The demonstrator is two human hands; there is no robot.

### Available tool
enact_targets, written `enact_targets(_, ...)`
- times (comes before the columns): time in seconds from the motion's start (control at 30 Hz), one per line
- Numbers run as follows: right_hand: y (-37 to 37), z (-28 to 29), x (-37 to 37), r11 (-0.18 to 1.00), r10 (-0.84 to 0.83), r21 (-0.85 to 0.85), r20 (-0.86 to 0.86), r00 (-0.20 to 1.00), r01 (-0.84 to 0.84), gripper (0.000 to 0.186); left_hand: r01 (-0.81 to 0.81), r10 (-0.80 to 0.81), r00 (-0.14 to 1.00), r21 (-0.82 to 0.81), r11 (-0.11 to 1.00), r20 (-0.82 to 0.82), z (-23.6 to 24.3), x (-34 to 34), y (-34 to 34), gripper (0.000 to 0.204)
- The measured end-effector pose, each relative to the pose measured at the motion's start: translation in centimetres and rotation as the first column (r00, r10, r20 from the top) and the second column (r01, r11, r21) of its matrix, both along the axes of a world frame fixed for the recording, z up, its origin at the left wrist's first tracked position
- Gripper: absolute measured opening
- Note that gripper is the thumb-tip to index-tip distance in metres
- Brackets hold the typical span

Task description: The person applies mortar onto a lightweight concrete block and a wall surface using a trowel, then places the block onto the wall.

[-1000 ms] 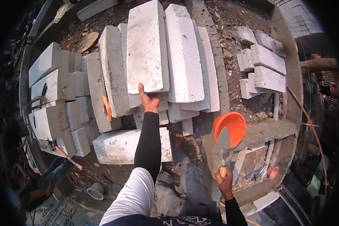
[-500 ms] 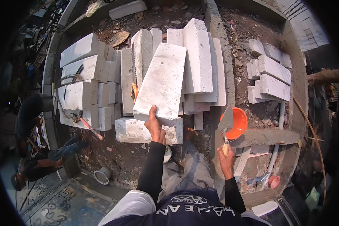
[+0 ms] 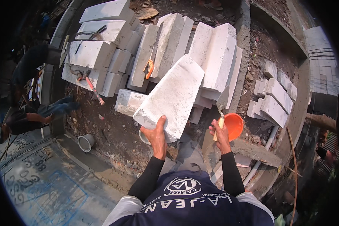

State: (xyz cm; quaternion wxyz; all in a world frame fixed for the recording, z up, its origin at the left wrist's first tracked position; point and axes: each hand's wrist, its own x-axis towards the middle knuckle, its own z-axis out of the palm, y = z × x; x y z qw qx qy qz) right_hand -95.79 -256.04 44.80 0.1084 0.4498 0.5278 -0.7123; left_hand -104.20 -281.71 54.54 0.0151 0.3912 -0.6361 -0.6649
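My left hand [image 3: 157, 137] grips the near end of a long white lightweight concrete block [image 3: 173, 94], thumb on top and the other fingers hidden beneath. The block is tilted in front of the stacked blocks, its far end overlapping them. In my right hand [image 3: 222, 136] is a pointing trowel, held by its wooden handle. Its grey, mortar-smeared blade [image 3: 223, 98] points away from me, beside the stack. An orange bucket [image 3: 235, 126] stands just right of that hand, its contents hidden from view.
More white blocks [image 3: 90, 52] are piled at the left, with a red-handled hammer [image 3: 95, 90] on them. An orange-handled saw [image 3: 148, 69] lies among the middle blocks. Concrete beams [image 3: 243, 71] border the dirt. A grey bucket [image 3: 86, 142] and another person [image 3: 32, 71] are at the left.
My view has turned. The block has come closer to my body and swung aslant, still in my left hand. My right hand has moved the trowel blade from the bucket's edge toward the stack.
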Motion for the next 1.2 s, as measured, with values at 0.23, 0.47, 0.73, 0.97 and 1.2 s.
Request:
enact_targets(0.23,-2.6,-1.3,-9.4,0.989,-0.032,-0.145,-0.064,0.997,0.022,0.052,-0.018,0.014,0.998,-0.068,0.998,-0.054,0.0,1.8,4.9,0.088)
enact_targets(0.47,-2.3,-1.4,-12.3,0.988,0.153,-0.028,-0.011,0.988,-0.154,0.060,-0.072,0.072,0.986,0.006,0.997,-0.148,1.4,-0.8,5.4,0.085)
enact_targets(0.73,-2.0,-3.1,-14.2,0.961,0.268,-0.064,-0.028,0.963,-0.269,0.040,0.007,-0.018,0.998,-0.180,0.984,-0.056,0.9,-0.6,4.6,0.092)
enact_targets(0.97,-1.7,-5.3,-15.9,0.956,0.284,-0.050,-0.069,0.956,-0.287,0.036,0.136,-0.131,0.991,-0.313,0.940,0.036,1.6,-3.2,3.4,0.094)
enact_targets(1.2,-2.7,-5.1,-18.2,0.902,0.422,-0.097,-0.018,0.907,-0.421,0.028,0.069,-0.077,0.997,-0.275,0.959,-0.018,0.6,-4.0,0.5,0.085)
